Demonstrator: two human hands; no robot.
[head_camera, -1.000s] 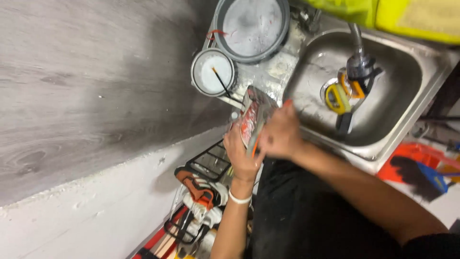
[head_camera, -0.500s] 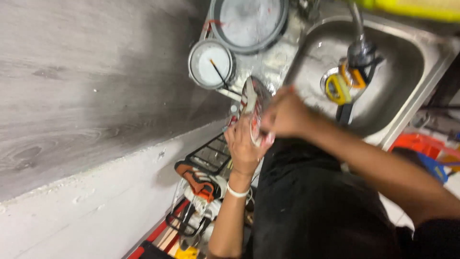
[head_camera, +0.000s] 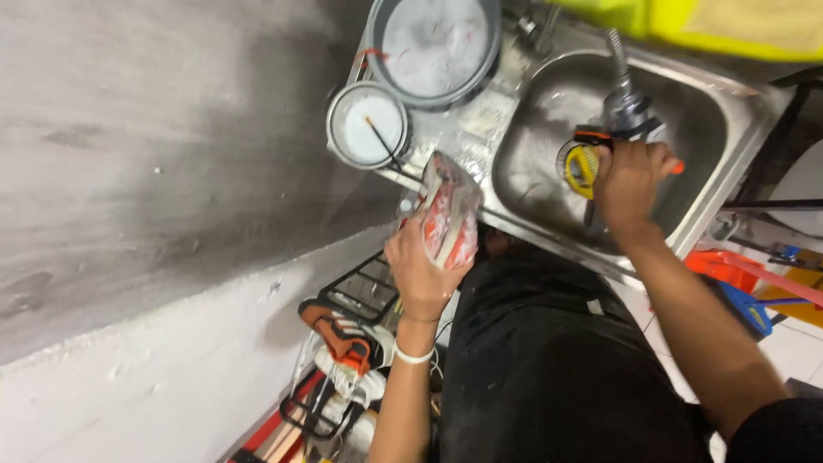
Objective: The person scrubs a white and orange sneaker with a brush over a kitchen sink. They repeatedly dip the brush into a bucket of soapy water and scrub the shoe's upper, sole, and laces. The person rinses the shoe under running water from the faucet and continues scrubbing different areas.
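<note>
My left hand [head_camera: 417, 273] grips a red and white packet [head_camera: 449, 221], held upright over the front edge of the steel counter. My right hand [head_camera: 630, 178] has reached into the steel sink [head_camera: 718, 129] below the faucet head [head_camera: 631, 110]. Its curled fingers rest against a yellow tape measure [head_camera: 580, 167] lying in the sink with an orange and black tool [head_camera: 591, 134] beside it. Whether the fingers have closed on either one is hidden.
A small white-filled tub with a stick in it [head_camera: 367, 125] and a larger grey bucket [head_camera: 435, 43] stand on the counter left of the sink. An orange power drill [head_camera: 336, 333] and tangled cables lie on the floor by the white wall. Red and blue items [head_camera: 737, 283] lie at right.
My right hand has left the packet and moved right into the sink to the tape measure. My left hand still holds the packet, now alone.
</note>
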